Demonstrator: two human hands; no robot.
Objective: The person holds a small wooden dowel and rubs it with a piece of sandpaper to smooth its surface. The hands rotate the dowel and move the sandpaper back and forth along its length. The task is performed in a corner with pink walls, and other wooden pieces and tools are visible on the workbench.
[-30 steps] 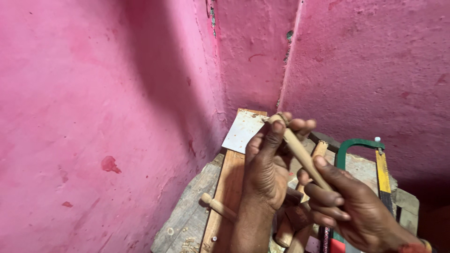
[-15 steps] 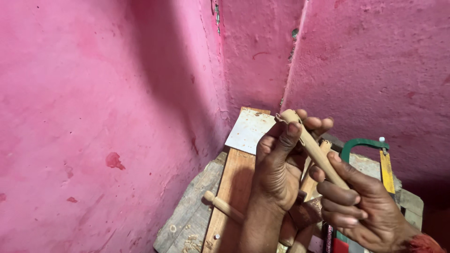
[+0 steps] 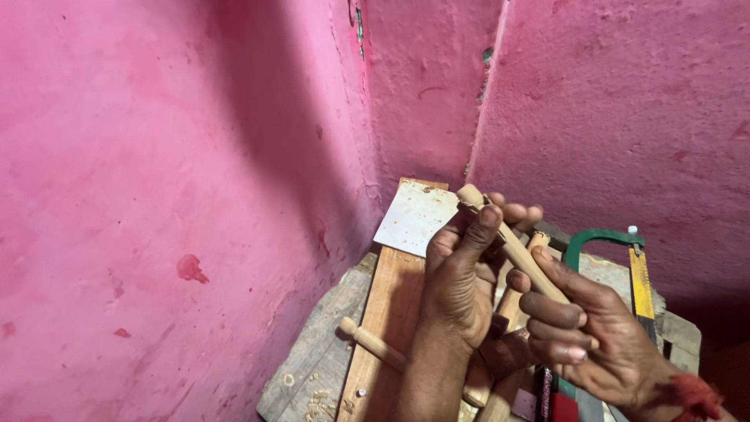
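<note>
Pink plaster walls (image 3: 172,172) meet in a corner behind everything, w/ a rough workbench (image 3: 312,367) pushed up against them. Both hands are on one turned wooden peg (image 3: 512,246), held up in the air over the bench and slanting down toward the right. Left hand (image 3: 461,289) is wrapped around the upper part, index finger lying along it near the rounded top, fingers curled shut on it. Right hand (image 3: 586,328) pinches the lower end btwn thumb and curled fingers. Below them a wooden plank (image 3: 387,312) runs toward the corner w/ a pale sheet (image 3: 414,219) on its far end. Another peg (image 3: 371,340) lies across the plank, just beside the left wrist. Green-framed hacksaw (image 3: 601,238) w/ a yellow blade sits off to the right, near the right hand.
</note>
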